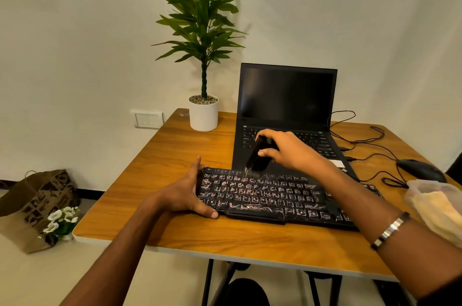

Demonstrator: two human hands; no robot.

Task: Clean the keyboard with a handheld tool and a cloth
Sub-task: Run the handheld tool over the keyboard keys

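On the keyboard (270, 195), below its spacebar, white lettering reads "ZNIRONICS"

"ZNIRONICS" on the keyboard (275, 195) front edge

From my seat at the remote feed, I see two bare forearms coming in from the bottom of the frame, neither covered by a sleeve as far as the picture reaches. My left hand (185, 193) wears no ring or watch that I can make out. Below my right hand (287, 149), at the lower right, sits a bracelet (390, 230), a dark band with a shiny silver plate across its middle (it catches the light brightly).
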